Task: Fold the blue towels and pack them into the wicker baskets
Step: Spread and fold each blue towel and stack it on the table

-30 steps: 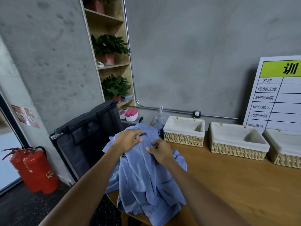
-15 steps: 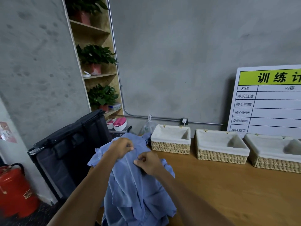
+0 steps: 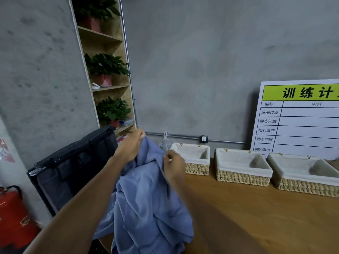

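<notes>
Left hand (image 3: 131, 146) raised, fingers pinched on top edge of blue towel (image 3: 146, 198). Right hand (image 3: 174, 166) lower and just beside, fingers curled on same edge. Towel hanging off left end of wooden table (image 3: 266, 217), lower part bunched, possibly more than one piece; cannot tell. Three wicker baskets (image 3: 242, 166) along the wall, lined, nothing blue inside. No fold yet, none packed.

Risks, judged:
- Bunched cloth snagging when lifted: uneven spread, crooked fold.
- Weight hanging over table edge: slip to floor if either pinch loosens.
- Hands close together on edge: corners not found, fold skewed.
- Wide shake-out near closest basket: basket knocked.
</notes>
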A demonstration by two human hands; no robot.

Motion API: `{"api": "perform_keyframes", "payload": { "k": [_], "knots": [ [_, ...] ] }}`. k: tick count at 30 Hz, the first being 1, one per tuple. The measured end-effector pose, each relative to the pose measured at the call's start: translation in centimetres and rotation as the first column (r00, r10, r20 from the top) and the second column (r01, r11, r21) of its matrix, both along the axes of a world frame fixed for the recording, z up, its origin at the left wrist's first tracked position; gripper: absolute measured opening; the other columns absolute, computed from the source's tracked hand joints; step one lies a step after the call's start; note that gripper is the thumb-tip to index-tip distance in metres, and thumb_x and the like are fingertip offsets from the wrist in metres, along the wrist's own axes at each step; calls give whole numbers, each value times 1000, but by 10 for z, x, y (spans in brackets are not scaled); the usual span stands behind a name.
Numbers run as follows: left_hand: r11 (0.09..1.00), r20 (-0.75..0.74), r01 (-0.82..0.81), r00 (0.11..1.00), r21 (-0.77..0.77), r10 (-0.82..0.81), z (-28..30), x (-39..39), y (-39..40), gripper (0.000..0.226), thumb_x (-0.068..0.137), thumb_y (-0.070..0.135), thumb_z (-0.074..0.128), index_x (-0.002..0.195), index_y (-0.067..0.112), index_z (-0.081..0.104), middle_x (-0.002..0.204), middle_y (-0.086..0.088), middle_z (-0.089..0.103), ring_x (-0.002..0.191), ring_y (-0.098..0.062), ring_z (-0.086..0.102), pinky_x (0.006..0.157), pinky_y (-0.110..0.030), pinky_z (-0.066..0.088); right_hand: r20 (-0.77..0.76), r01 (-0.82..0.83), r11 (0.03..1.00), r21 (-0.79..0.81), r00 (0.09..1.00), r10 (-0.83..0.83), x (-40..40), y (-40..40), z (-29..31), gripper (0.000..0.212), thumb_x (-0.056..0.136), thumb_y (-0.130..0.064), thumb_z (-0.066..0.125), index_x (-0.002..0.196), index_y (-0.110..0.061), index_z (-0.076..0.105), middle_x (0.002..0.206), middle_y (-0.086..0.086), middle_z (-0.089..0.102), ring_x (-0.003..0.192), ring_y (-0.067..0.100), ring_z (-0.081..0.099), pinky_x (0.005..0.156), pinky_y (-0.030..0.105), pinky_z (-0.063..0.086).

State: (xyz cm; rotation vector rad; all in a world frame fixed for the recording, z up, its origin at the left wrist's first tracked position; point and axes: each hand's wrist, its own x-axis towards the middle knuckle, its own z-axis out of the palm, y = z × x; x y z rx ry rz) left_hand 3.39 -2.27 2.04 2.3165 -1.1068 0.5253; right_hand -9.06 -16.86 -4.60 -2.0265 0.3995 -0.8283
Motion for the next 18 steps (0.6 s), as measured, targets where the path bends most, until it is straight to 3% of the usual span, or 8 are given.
{"api": "perform_keyframes", "payload": {
  "k": [2,5,10,15,18],
  "knots": [
    [999,35,23,999,46,-24,26,-1,-3,23,109,29,33,91,18,43,82,-5,54,72,-27,51,71,-51,44,90,4,998,69,996,-11,-7,-21,27,17,99,-16,47,84,-12,53,80,7,61,71,22,51,64,34,35],
    [991,120,65,990,113,-79,64,-15,-20,21,107,36,35,92,24,43,86,-1,59,76,-26,55,72,-45,44,167,23,1000,-2,986,-23,-22,-55,77,22,102,-15,41,83,-4,46,75,8,51,67,19,40,61,37,28],
    [987,278,157,947,39,-161,112,-52,-66,25,105,41,42,103,21,55,95,-6,68,86,-32,61,67,-37,35,281,216,958,-186,947,-159,-59,-115,157,15,102,-15,42,94,-6,52,88,17,63,81,35,58,68,42,41],
    [992,261,123,959,-38,-108,118,-73,-99,44,100,55,37,94,15,53,89,-16,67,85,-38,62,69,-43,44,195,387,838,-385,922,-336,-125,-187,201,22,104,-28,41,103,-13,57,102,19,68,94,41,61,75,43,46],
    [989,196,145,970,13,-145,107,-82,-120,29,102,45,49,98,17,57,93,-11,69,88,-35,62,70,-40,42,70,406,748,-525,897,-437,-169,-221,195,27,105,-35,41,103,-15,59,102,17,68,95,41,61,75,41,48]
  ]
}}
